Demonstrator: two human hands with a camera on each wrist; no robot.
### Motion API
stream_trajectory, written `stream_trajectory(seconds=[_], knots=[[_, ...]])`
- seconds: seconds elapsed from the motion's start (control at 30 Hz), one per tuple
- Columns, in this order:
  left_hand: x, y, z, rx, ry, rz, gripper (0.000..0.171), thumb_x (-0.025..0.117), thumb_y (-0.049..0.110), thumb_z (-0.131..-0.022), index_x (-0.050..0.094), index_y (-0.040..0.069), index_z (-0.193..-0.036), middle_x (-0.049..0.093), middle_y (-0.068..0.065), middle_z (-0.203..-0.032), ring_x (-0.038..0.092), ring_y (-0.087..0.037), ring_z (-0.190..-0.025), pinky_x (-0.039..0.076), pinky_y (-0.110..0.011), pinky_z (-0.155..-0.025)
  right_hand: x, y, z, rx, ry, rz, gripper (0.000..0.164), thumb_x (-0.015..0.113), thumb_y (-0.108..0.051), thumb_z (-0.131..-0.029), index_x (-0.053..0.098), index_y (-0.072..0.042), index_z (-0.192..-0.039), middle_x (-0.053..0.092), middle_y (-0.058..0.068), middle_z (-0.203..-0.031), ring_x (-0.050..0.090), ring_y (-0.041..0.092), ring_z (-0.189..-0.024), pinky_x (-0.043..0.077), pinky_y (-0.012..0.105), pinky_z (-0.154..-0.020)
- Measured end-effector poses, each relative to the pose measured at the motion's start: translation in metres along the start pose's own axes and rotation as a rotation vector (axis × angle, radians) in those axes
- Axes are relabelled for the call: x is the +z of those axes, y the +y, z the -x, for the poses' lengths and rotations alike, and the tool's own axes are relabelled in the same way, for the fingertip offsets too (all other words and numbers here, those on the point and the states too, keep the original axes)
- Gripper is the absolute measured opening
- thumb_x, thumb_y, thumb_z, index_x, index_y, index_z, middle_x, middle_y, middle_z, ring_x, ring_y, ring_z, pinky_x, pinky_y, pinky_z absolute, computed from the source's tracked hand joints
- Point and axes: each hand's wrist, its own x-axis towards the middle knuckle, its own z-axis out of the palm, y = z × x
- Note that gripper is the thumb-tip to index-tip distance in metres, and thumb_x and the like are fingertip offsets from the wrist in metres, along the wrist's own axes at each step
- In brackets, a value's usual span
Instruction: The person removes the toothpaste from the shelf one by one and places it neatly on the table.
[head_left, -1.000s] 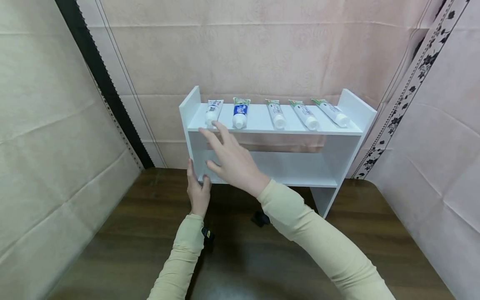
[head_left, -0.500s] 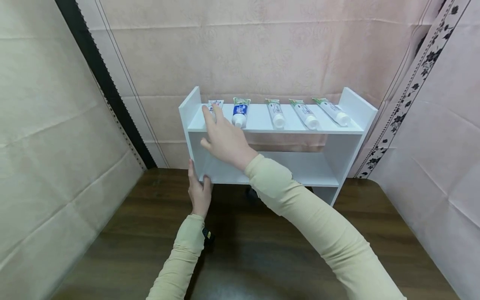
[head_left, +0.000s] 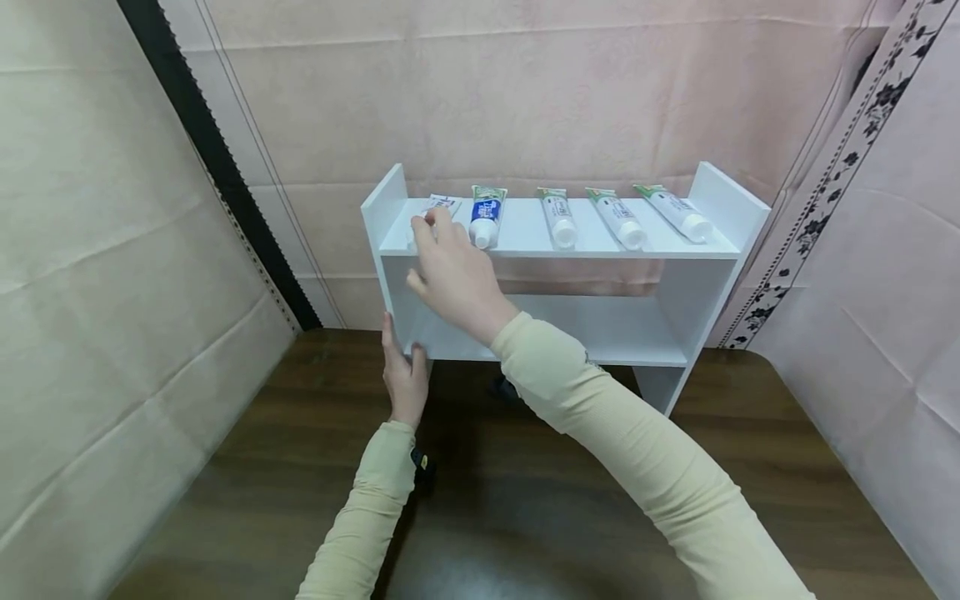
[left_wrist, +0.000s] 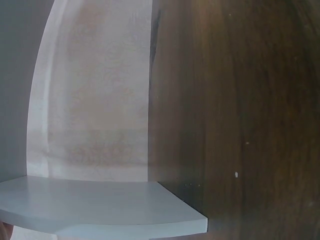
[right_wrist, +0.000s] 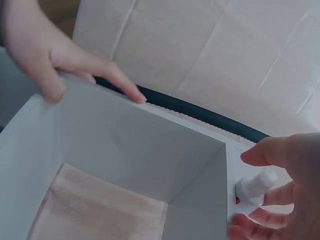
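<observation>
A white two-tier shelf [head_left: 592,308] stands on the dark wooden table. My left hand [head_left: 407,383] grips its left side panel low down, thumb on the inner face and fingers along the outside; in the right wrist view that hand [right_wrist: 55,55] straddles the panel edge. On the top tier, my right hand [head_left: 459,279] has its fingers curled about the leftmost toothpaste tube [head_left: 442,202]. The right wrist view shows the tube's white cap [right_wrist: 265,181] among the fingers, with a gap to the thumb. The hand hides most of this tube in the head view.
Beside it lies a blue-labelled tube [head_left: 485,215]. Farther right on the same tier are more white tubes, a narrow one [head_left: 557,218], another [head_left: 617,218] and a slanted one [head_left: 675,212]. A cloth backdrop [head_left: 540,108] hangs close behind the shelf.
My right hand has moved up to the leftmost tube, and its fingers have curled. That tube's crimped end has swung to the right. The left hand keeps its place on the panel.
</observation>
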Motion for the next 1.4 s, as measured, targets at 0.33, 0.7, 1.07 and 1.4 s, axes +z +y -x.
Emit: stream_trajectory(seconds=[0.33,0.7,1.07,1.4], knots=[[0.006,0.004,-0.001,0.018,0.013,0.010,0.066,0.042,0.012,-0.099,0.013,0.024,-0.157,0.030,-0.012,-0.158,0.052,-0.027,-0.071,0.044,-0.037,-0.062,0.008,0.005,0.009,-0.024,0.179,0.037,0.047,0.060,-0.021,-0.092,0.048,-0.013,-0.137,0.050,0.014,-0.110,0.047,0.025,-0.088,0.044,0.027,-0.057],[0.004,0.003,-0.002,-0.002,0.008,0.030,0.065,0.041,0.013,-0.099,0.014,0.024,-0.157,0.028,-0.011,-0.158,0.056,-0.037,-0.108,0.049,-0.053,-0.081,0.008,0.004,-0.001,0.034,0.122,0.136,0.046,0.046,-0.054,-0.097,0.046,-0.013,-0.117,0.062,0.006,-0.072,0.049,0.018,-0.052,0.030,0.025,-0.043],[0.003,0.002,0.003,-0.059,0.007,0.037,0.065,0.040,0.016,-0.098,0.014,0.029,-0.156,0.028,-0.009,-0.159,0.056,-0.033,-0.095,0.048,-0.046,-0.076,0.018,0.003,0.006,0.003,0.213,0.061,0.032,0.046,-0.034,-0.100,0.050,-0.011,-0.122,0.047,0.003,-0.060,0.042,0.014,-0.046,0.026,0.022,-0.042],[0.002,0.003,0.003,-0.036,0.032,0.029,0.065,0.040,0.014,-0.098,0.015,0.028,-0.156,0.025,-0.007,-0.161,0.056,-0.034,-0.101,0.047,-0.048,-0.081,0.021,0.005,0.012,-0.041,0.282,-0.024,0.025,0.051,-0.022,-0.096,0.055,-0.011,-0.119,0.043,0.002,-0.059,0.037,0.014,-0.047,0.025,0.023,-0.044]])
